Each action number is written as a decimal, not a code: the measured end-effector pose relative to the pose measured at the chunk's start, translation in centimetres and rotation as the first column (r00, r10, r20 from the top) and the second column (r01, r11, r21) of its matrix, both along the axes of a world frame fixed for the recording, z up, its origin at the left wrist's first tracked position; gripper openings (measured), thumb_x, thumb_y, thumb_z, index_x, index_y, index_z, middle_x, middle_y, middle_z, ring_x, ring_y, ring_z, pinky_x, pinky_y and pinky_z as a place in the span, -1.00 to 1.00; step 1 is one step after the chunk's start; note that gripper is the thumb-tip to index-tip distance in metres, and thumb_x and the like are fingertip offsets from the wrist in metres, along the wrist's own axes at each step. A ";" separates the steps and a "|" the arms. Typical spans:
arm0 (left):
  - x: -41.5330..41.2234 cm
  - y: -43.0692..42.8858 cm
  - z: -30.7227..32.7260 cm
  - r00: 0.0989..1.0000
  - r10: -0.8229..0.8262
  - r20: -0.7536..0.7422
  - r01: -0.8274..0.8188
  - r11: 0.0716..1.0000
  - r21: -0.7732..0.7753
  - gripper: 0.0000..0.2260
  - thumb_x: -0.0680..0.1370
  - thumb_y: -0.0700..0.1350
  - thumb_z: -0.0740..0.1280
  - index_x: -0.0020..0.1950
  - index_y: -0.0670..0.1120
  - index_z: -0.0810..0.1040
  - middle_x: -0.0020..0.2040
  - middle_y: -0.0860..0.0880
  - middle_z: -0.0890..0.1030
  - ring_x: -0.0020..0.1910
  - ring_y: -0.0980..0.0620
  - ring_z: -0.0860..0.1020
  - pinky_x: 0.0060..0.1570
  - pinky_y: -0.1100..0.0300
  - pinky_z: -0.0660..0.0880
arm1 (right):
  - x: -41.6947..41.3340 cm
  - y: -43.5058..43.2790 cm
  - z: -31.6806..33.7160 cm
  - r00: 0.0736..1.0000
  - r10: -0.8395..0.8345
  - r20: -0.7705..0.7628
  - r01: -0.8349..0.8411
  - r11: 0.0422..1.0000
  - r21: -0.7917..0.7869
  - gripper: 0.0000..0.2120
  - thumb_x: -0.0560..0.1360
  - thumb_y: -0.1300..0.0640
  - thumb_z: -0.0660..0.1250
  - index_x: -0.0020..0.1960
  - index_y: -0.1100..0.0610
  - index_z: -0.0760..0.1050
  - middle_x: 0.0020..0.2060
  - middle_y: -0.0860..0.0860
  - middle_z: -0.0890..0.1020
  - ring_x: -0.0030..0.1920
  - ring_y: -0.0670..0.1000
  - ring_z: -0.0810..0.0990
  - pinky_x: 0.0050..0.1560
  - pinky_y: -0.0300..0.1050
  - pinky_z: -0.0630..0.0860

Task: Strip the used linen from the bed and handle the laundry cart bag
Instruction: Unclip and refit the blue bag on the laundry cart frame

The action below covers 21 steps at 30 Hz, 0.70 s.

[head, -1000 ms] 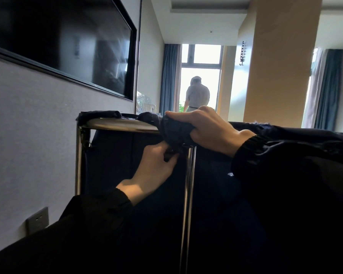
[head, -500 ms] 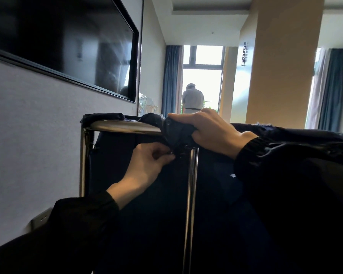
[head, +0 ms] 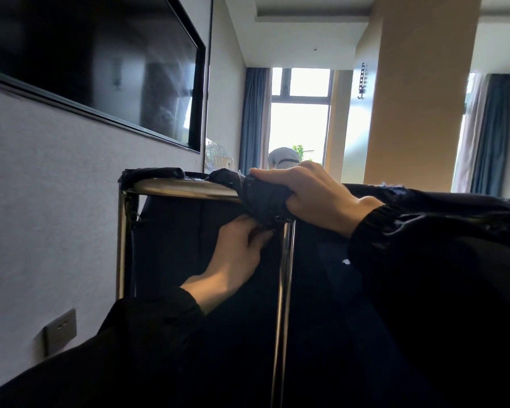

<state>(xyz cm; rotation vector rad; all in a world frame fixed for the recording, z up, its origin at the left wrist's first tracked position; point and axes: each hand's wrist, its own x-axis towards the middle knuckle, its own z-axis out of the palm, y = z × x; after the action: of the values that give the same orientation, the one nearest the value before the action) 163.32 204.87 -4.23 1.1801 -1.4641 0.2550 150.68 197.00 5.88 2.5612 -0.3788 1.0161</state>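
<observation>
— So, how many bags?
— One bag [head: 189, 245], hanging in one cart frame [head: 183, 188]. My right hand [head: 309, 192] grips its bunched corner; my left hand [head: 242, 251] pinches fabric beneath.
— Around?
— One television [head: 86, 54]; my sleeves [head: 147, 334] hide the bottom.

a dark television [head: 100, 63] hangs on the grey wall [head: 42, 201], a socket [head: 60, 331] low beneath it. bright daylight fills the far window [head: 299, 125], beside a blue curtain [head: 252, 119]. a tan column [head: 418, 98] stands to the right, under a white ceiling [head: 306, 33].

Right hand [head: 312, 198] grips above, left hand [head: 239, 254] pinches below.
</observation>
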 end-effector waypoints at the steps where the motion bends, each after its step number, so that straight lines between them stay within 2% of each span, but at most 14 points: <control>1: 0.0 0.1 0.0 1.000 -0.016 -0.003 0.016 1.000 0.010 -0.86 0.49 -0.29 0.40 -0.15 -0.04 0.56 -0.22 0.14 0.52 -0.22 0.32 0.53 -0.21 0.50 0.37 | 0.0 0.0 0.0 1.000 0.001 -0.002 -0.001 1.000 -0.002 -0.27 0.32 0.28 0.04 0.41 -0.20 0.32 -0.22 0.08 0.60 -0.19 0.12 0.53 -0.24 0.14 0.56; 5: 0.2 -0.4 -0.3 0.999 0.007 -0.031 -0.007 1.000 -0.025 -0.89 0.44 -0.23 0.47 -0.08 -0.10 0.62 -0.13 -0.04 0.59 -0.19 0.09 0.57 -0.13 0.27 0.50 | -0.2 0.2 0.0 1.000 0.002 0.003 -0.002 1.000 0.001 -0.27 0.31 0.27 0.02 0.40 -0.19 0.34 -0.24 0.09 0.58 -0.21 0.12 0.53 -0.25 0.14 0.56; 8: -0.1 -0.3 -0.2 0.992 0.014 -0.123 -0.013 1.000 0.003 -0.85 0.43 -0.21 0.49 -0.19 -0.01 0.56 -0.26 0.02 0.61 -0.26 0.15 0.56 -0.20 0.32 0.49 | 0.0 -0.1 0.0 1.000 0.001 0.008 -0.001 1.000 -0.002 -0.28 0.31 0.26 0.01 0.40 -0.21 0.33 -0.19 0.11 0.62 -0.16 0.15 0.57 -0.22 0.14 0.57; 11: -0.1 0.0 0.0 0.982 -0.054 -0.183 0.060 0.998 0.028 -0.94 0.46 -0.19 0.46 -0.11 -0.10 0.62 -0.20 -0.01 0.67 -0.17 0.10 0.61 -0.12 0.29 0.51 | 0.4 -0.6 -0.2 1.000 0.008 -0.002 -0.008 1.000 -0.007 -0.29 0.32 0.24 0.02 0.41 -0.23 0.27 -0.17 0.10 0.63 -0.09 0.16 0.58 -0.18 0.15 0.58; 13: -0.1 0.2 0.2 0.978 -0.070 -0.198 0.077 0.997 0.028 -0.95 0.49 -0.19 0.43 -0.11 -0.04 0.62 -0.21 0.05 0.66 -0.17 0.16 0.61 -0.13 0.32 0.50 | 0.4 -0.7 -0.1 1.000 0.006 0.001 -0.006 1.000 0.003 -0.29 0.33 0.23 0.01 0.41 -0.24 0.25 -0.16 0.08 0.63 -0.08 0.15 0.59 -0.18 0.15 0.59; 15: -0.1 0.4 0.4 0.977 -0.080 -0.197 0.083 0.996 0.007 -0.83 0.53 -0.23 0.37 -0.13 0.06 0.57 -0.22 0.14 0.64 -0.20 0.28 0.58 -0.15 0.40 0.47 | 0.4 -0.6 -0.1 1.000 0.005 0.007 -0.005 1.000 0.009 -0.28 0.32 0.23 0.01 0.41 -0.25 0.25 -0.14 0.08 0.63 -0.06 0.15 0.58 -0.19 0.14 0.59; 16: 0.0 0.4 0.4 0.980 -0.071 -0.185 0.071 0.997 -0.007 -0.81 0.55 -0.25 0.33 -0.10 0.06 0.56 -0.21 0.14 0.64 -0.19 0.27 0.58 -0.13 0.37 0.49 | 0.4 -0.6 -0.1 1.000 0.007 0.008 -0.007 1.000 0.011 -0.27 0.31 0.23 0.01 0.41 -0.25 0.25 -0.15 0.08 0.63 -0.06 0.15 0.58 -0.18 0.14 0.59; 19: 0.5 0.1 -0.3 0.991 -0.033 -0.131 0.031 0.999 -0.018 -0.86 0.58 -0.26 0.27 0.01 -0.06 0.57 -0.13 0.03 0.67 -0.12 0.14 0.62 -0.04 0.16 0.55 | 0.4 -0.5 -0.2 1.000 0.015 0.003 -0.015 1.000 0.017 -0.25 0.28 0.23 -0.01 0.41 -0.23 0.25 -0.13 0.08 0.64 -0.03 0.16 0.58 -0.17 0.15 0.59; 21: 0.8 0.1 -0.6 0.996 -0.005 -0.091 0.004 1.000 -0.004 -0.89 0.58 -0.25 0.27 0.03 -0.14 0.58 -0.09 0.02 0.67 -0.08 0.13 0.62 0.00 0.19 0.54 | 0.4 -0.7 -0.2 1.000 0.014 -0.001 -0.014 1.000 0.018 -0.24 0.27 0.23 -0.02 0.42 -0.25 0.21 -0.13 0.08 0.63 -0.03 0.16 0.58 -0.18 0.15 0.59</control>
<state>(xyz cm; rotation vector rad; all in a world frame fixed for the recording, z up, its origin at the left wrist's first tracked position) 164.09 204.97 -4.86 1.1706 -1.3863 0.1985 151.08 196.34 5.69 2.5835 -0.3721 1.0208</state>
